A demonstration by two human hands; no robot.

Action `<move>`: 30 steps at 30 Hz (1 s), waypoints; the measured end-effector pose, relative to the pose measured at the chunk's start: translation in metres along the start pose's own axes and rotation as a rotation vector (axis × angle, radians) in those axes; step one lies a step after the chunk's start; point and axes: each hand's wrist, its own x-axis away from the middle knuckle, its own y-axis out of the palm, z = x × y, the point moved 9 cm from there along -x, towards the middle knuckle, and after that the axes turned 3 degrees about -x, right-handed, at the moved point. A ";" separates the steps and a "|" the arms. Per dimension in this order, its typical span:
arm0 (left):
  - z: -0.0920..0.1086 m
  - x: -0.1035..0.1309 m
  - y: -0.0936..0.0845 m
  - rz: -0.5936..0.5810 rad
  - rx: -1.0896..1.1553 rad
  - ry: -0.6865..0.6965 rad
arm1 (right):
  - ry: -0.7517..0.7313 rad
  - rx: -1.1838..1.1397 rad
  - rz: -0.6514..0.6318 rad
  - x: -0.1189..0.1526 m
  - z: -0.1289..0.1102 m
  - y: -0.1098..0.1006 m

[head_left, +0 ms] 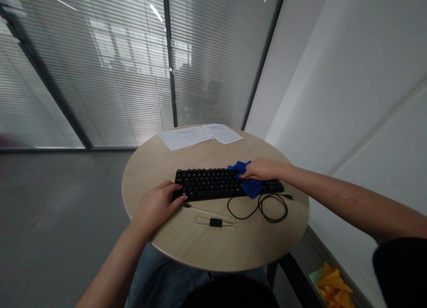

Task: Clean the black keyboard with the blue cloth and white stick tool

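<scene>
A black keyboard (210,183) lies across the round wooden table. At its left end my left hand (160,203) rests with the fingers on the edge and the thumb along the front, apart from each other. My right hand (262,169) is closed on a blue cloth (251,188), which lies over the right part of the keys. A coiled black cable (273,220) is in front of the keyboard's right side. Near the front, a thin stick with a dark tip (213,213) lies beside a small black piece (215,222) with pale wire-like loops at both ends.
Two printed sheets (185,138) lie at the far edge of the table (190,250). Glass panels with blinds stand behind, and a white wall rises on the right. Orange cloths (333,285) are low at the bottom right, beside a dark chair arm (300,281).
</scene>
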 end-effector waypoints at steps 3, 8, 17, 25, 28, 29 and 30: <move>-0.001 0.000 0.000 -0.005 -0.004 0.007 | 0.019 0.032 0.003 0.009 0.009 0.005; -0.001 -0.002 0.001 -0.022 -0.003 0.002 | 0.060 0.044 -0.006 0.025 0.021 0.013; -0.006 -0.004 0.004 -0.023 -0.006 -0.005 | 0.128 0.002 0.009 0.046 0.036 0.020; -0.006 -0.005 0.004 -0.015 -0.007 0.001 | 0.182 -0.022 0.019 0.075 0.059 0.037; -0.006 -0.006 0.004 -0.015 0.004 0.003 | 0.199 -0.042 0.023 0.085 0.066 0.043; -0.006 -0.006 0.004 -0.015 0.007 0.003 | 0.205 -0.042 0.021 0.088 0.068 0.045; -0.006 -0.006 0.004 -0.014 0.009 0.001 | 0.212 -0.039 0.021 0.091 0.070 0.046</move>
